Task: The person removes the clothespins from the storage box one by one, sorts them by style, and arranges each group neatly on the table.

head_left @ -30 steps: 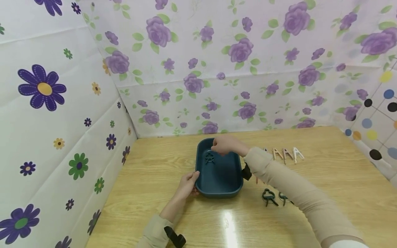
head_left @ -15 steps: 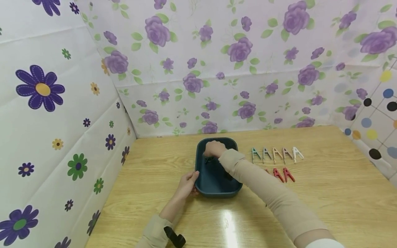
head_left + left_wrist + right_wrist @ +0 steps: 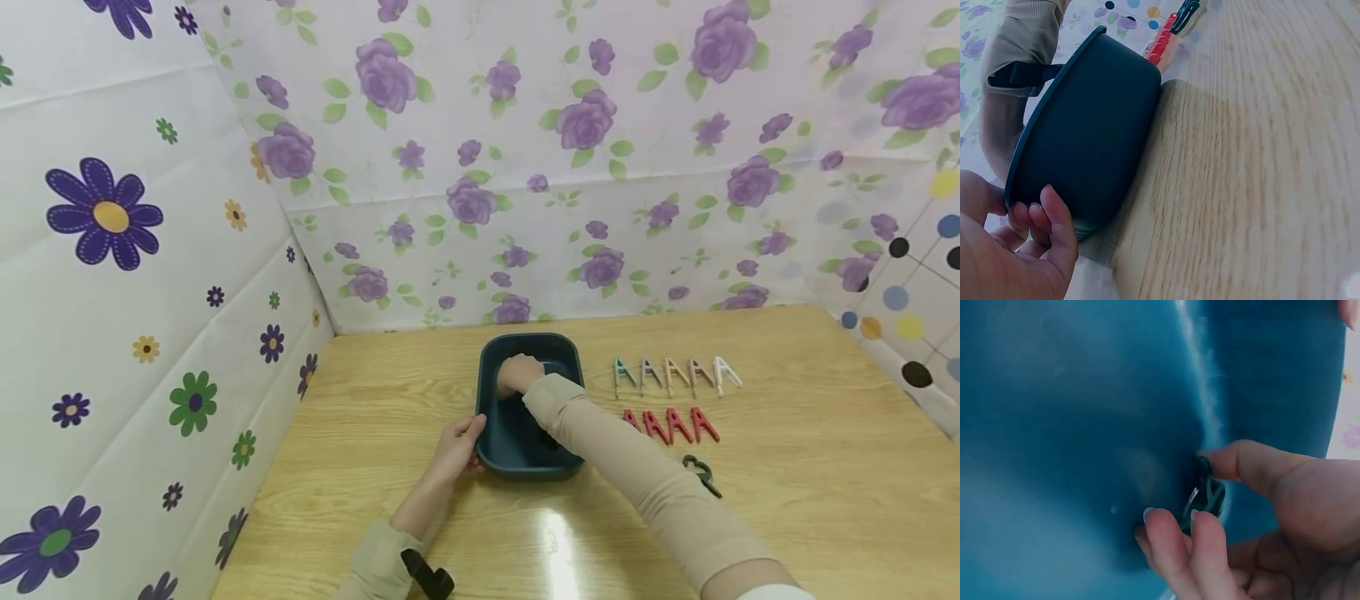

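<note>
My left hand (image 3: 453, 446) grips the left rim of a dark teal plastic bin (image 3: 528, 472); in the left wrist view the thumb is at the rim and the fingers curl against the outer wall. Deep inside the bin's far left part is my right hand (image 3: 519, 375). In the right wrist view, its thumb and fingers pinch a small dark green clip (image 3: 1213, 497) close to the bin's floor and side wall. The fingers partly cover this clip, and the hand hides it in the head view.
Right of the bin, several pale clothespins (image 3: 672, 375) stand in a row, with several red clothespins (image 3: 678, 425) in front. Another dark green clip (image 3: 699, 471) lies nearer, beside the right sleeve (image 3: 637, 467), which covers part of the table (image 3: 810, 467). A flowered cloth (image 3: 420, 250) hangs behind.
My right hand has moved from above the bin's far side down and left into it, where a dark green clip was visible. The left hand has kept its grip on the rim.
</note>
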### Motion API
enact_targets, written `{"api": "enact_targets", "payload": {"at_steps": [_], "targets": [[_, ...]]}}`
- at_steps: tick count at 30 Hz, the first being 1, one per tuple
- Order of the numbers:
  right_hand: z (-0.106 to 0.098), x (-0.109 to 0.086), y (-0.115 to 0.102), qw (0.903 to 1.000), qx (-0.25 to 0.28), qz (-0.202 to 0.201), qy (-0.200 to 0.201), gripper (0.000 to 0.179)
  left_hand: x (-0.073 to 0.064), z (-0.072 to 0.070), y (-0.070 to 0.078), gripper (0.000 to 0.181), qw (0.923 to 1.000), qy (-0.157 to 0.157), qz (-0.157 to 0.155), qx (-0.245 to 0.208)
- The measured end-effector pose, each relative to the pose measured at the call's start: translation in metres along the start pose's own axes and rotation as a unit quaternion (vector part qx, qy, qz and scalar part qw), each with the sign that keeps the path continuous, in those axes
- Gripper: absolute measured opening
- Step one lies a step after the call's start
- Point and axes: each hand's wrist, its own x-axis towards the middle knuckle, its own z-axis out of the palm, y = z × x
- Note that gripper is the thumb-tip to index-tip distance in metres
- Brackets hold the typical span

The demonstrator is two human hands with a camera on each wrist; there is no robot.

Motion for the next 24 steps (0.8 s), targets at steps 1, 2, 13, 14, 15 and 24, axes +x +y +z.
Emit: {"api": "enact_targets", "payload": {"at_steps": [1, 2, 13, 14, 15, 24], "targets": [[-0.001, 0.0, 0.001, 1.0, 0.002, 0.002, -0.005, 0.063, -0.001, 0.0, 0.001, 0.031, 1.0, -0.001, 0.005, 0.0], [-0.002, 0.0, 0.003, 0.9999, 0.007, 0.002, -0.011, 0.066, -0.002, 0.001, 0.002, 0.031, 1.0, 0.001, 0.004, -0.002], [-0.026, -0.017, 0.012, 0.9989, 0.029, -0.033, -0.013, 0.046, 0.021, -0.003, -0.019, 0.038, 0.9999, 0.011, -0.011, 0.001], [-0.028, -0.02, 0.013, 0.9986, 0.029, -0.041, -0.015, 0.043, 0.022, -0.003, -0.022, 0.038, 0.9999, 0.012, -0.009, 0.0], [-0.03, -0.023, 0.014, 0.9983, 0.031, -0.046, -0.018, 0.042, 0.024, -0.003, -0.024, 0.039, 0.9999, 0.013, -0.007, 0.001], [-0.031, -0.034, 0.027, 0.9971, 0.012, -0.074, -0.012, 0.051, 0.024, 0.0, -0.029, 0.037, 0.9997, 0.022, -0.005, 0.006]]}}
